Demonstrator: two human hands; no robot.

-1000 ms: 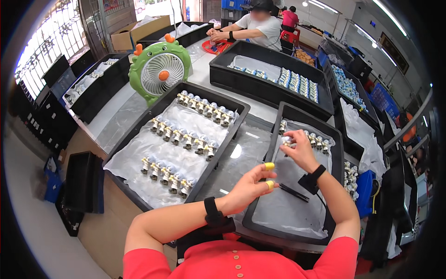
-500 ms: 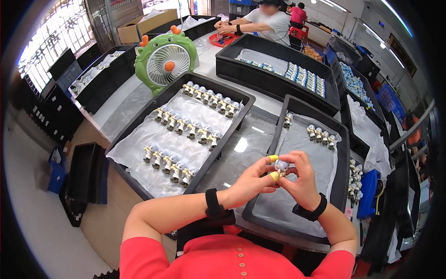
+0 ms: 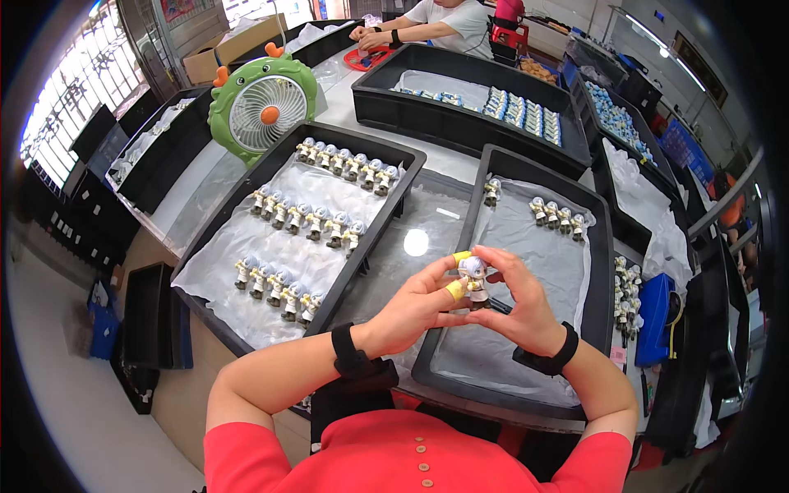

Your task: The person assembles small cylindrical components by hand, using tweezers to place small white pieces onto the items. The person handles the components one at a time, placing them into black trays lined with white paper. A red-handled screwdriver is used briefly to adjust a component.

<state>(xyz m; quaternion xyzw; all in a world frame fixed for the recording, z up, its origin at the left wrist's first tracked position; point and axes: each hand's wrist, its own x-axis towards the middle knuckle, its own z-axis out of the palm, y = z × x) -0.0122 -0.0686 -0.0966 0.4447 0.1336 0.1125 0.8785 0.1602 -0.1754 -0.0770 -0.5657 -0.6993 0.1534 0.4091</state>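
Note:
Between my two hands, above the near part of the right-hand black tray (image 3: 427, 374), a small figurine (image 3: 477, 287) stands upright with a pale lilac head, white-and-yellow body and dark base. My left hand (image 3: 411, 312), with yellow wraps on its thumb and a finger, grips the figurine's head and side. The fingers and thumb of my right hand (image 3: 526, 308) close on it from the other side, at top and base. Farther back in this lined tray lie a single figurine (image 3: 491, 192) and a short row of similar figurines (image 3: 557, 217).
The left black tray (image 3: 185, 283) holds three rows of figurines (image 3: 308, 220). Behind it stands a green fan (image 3: 222, 115). Blue-and-white pieces (image 3: 526, 115) fill part of a far tray. More figurines (image 3: 626, 300) lie at right, beside a blue bin (image 3: 653, 320). A co-worker (image 3: 448, 29) sits across the table.
The figurine has been turned more upright, so its body and base show below the head. My right fingers have opened wider around it. The whole view has shifted slightly.

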